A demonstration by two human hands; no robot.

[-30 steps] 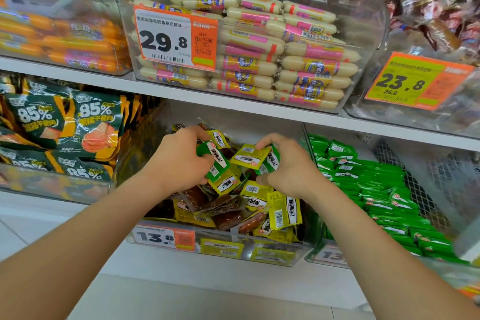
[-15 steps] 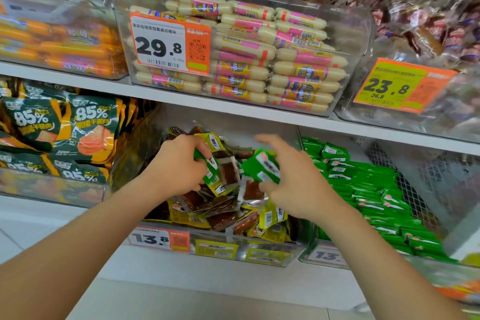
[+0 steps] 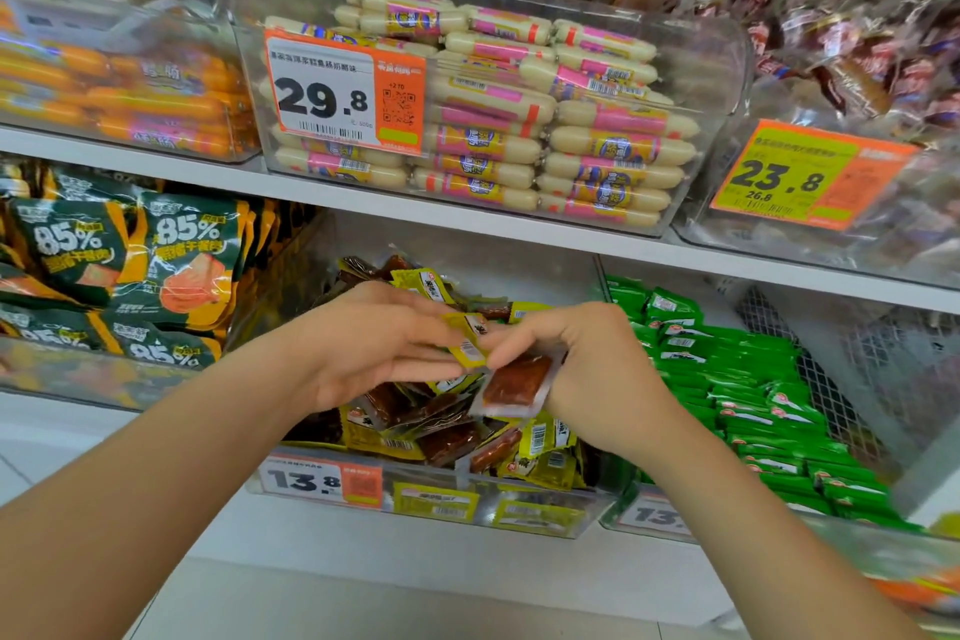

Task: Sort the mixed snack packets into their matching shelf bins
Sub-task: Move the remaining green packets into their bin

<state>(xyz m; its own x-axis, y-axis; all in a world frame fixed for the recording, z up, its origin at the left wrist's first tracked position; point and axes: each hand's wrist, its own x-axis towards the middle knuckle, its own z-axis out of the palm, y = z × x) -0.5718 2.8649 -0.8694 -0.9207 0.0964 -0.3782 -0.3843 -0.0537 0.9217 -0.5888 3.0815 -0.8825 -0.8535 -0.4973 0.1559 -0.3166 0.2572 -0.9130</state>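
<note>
Both hands meet above the clear middle bin (image 3: 540, 517), which is heaped with yellow and brown-windowed snack packets (image 3: 441, 442). My left hand (image 3: 374, 348) pinches a small yellow packet (image 3: 467, 340) between thumb and outstretched fingers. My right hand (image 3: 592, 374) curls its fingers round a packet with a clear window showing red-brown filling (image 3: 514, 387), right beside the yellow one. The bin to the right (image 3: 649, 515) holds several green packets (image 3: 769, 395). No green packet shows in either hand.
Dark green and orange "85%" bags (image 3: 130, 270) fill the bin on the left. On the shelf above stand clear bins of white sausages (image 3: 519, 120) and orange sausages (image 3: 130, 94), with price tags 29.8 (image 3: 322, 99) and 23.8 (image 3: 779, 177). Pale floor lies below.
The hands have drawn together over the middle bin. The green packets they held earlier are gone from view; the right hand now holds a brown-windowed packet and the left a yellow one.
</note>
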